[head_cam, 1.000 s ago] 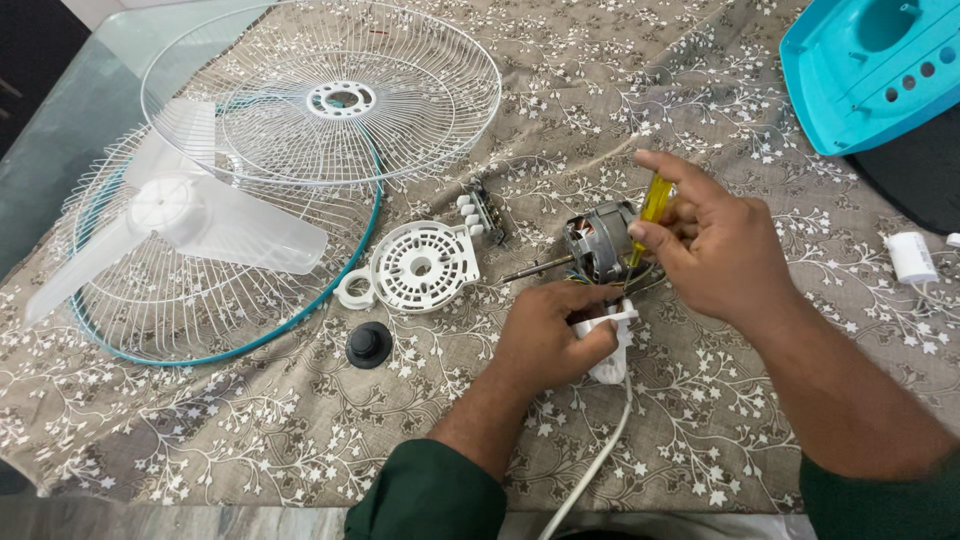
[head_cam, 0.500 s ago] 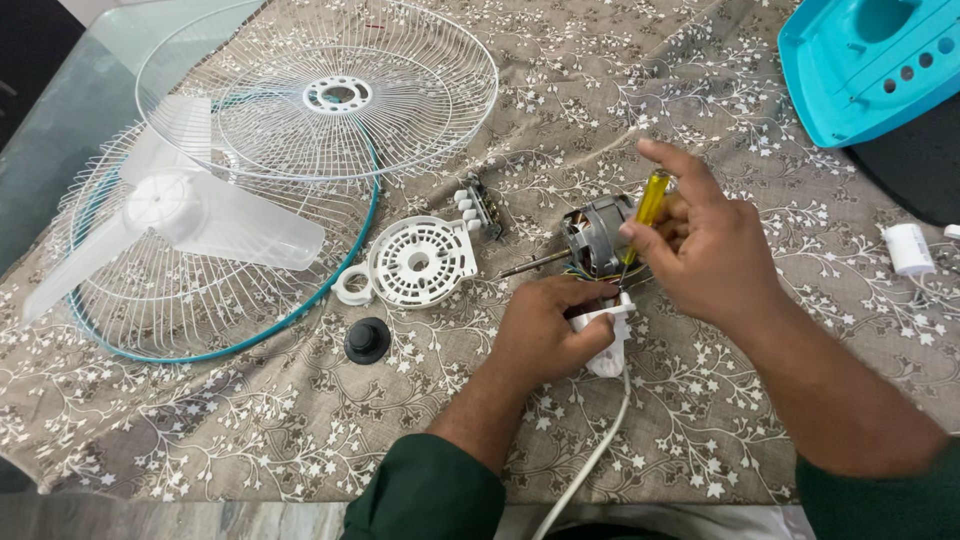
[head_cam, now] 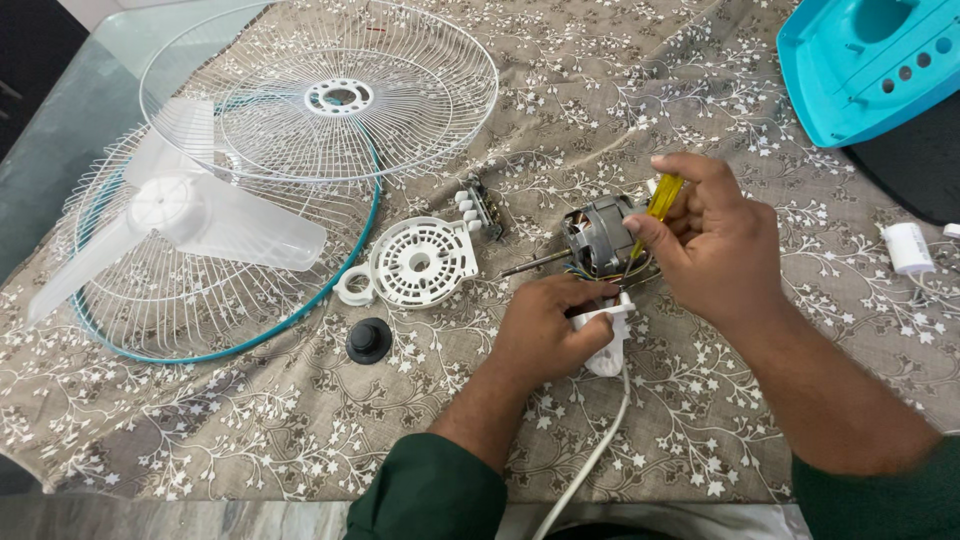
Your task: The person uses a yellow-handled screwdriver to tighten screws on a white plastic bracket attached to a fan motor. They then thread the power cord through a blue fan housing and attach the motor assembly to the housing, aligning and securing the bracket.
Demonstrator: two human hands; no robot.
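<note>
Nearest, a white cable (head_cam: 590,455) running up from the near edge over the flowered cloth (head_cam: 250,420) on the tabletop to a small white plastic part (head_cam: 608,340). Left hand (head_cam: 545,335) curled over that part, grip closed around it, fingers wrapped tight. Just beyond, right hand (head_cam: 715,250) with grip pinched shut on a yellow-handled screwdriver (head_cam: 658,205), shaft slanting down toward the white part; tip hidden between the two hands. Just behind the hands, touching the wires there, a grey fan motor (head_cam: 595,238) lying on its side, shaft pointing left. Left of the motor, a round white perforated cover (head_cam: 420,263), with a black knob (head_cam: 368,341) nearer and a small switch block with white buttons (head_cam: 480,210) just beyond. Far left, a white wire guard with a teal rim (head_cam: 180,320) carrying a translucent fan blade (head_cam: 180,215), and a second white wire guard (head_cam: 320,95) overlapping it on the far side. Far right, a turquoise plastic housing (head_cam: 860,70) over a dark base (head_cam: 915,170), with a small white cylinder (head_cam: 908,248) nearer on the cloth.
</note>
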